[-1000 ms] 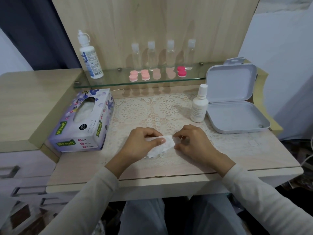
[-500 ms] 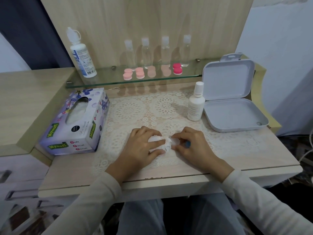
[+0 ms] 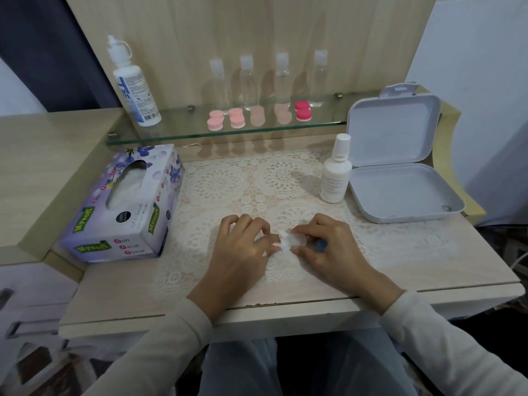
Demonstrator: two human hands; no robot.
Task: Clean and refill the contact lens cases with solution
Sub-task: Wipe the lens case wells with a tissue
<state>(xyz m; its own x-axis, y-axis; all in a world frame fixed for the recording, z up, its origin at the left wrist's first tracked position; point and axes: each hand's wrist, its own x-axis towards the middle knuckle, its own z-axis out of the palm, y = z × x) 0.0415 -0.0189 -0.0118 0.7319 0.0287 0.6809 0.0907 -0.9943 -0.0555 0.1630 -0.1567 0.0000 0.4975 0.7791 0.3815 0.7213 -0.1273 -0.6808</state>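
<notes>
At nine o'clock on the bench (image 3: 428,252) the tissue box (image 3: 123,204) is sitting untouched, and the large solution bottle (image 3: 134,84) is standing on the glass shelf (image 3: 183,132) at eleven o'clock.

Within the last second the tissue (image 3: 284,244) has been shrinking from a loose sheet stretched between both hands into a small tight wad. This suggests the wiping of one case is under way and refilling is not yet begun.

The left hand (image 3: 243,247) is resting at the bench's centre, its fingers (image 3: 268,238) curling inward and pinching the wad. The wad is touching what is probably a translucent lens case (image 3: 298,241) just at three o'clock from it.

The right hand (image 3: 331,247) is holding that piece, its fingers (image 3: 308,228) closing around it in a pinch. A blue piece (image 3: 321,245) is showing beneath them, though I cannot tell whether it is a cap.

The spare pink cases (image 3: 237,118) are waiting on the shelf at twelve o'clock. The small bottle (image 3: 335,172) and the open box (image 3: 400,192) are standing at two o'clock.
</notes>
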